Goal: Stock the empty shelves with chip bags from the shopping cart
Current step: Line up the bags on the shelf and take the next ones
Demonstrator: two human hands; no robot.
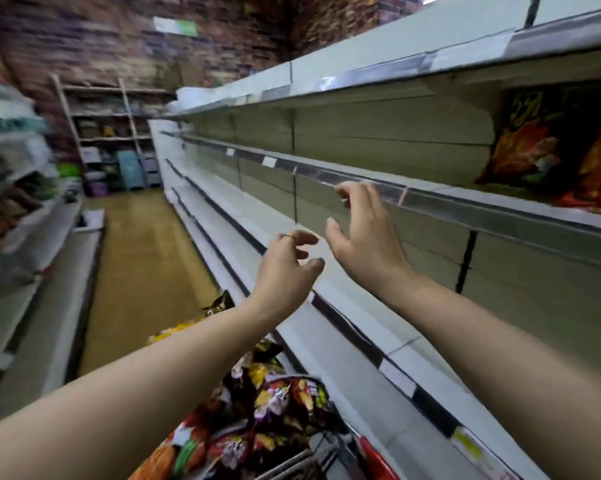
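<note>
Both my arms are stretched out in front of the shelving. My left hand [287,268], with a ring on one finger, hangs open with its fingers curled and holds nothing. My right hand [364,233] is open too, fingers spread, just below the front rail of the middle shelf [441,200]. An orange and black chip bag [555,143] stands on that shelf at the far right. Below my arms the shopping cart [302,462] holds several colourful chip bags [274,396]. The view is blurred.
Long white shelves [222,223] run away to the left of my hands. A stocked shelf unit [11,188] lines the left side of the aisle. The wooden floor [132,258] leads to a rack of goods [112,140] by the brick wall.
</note>
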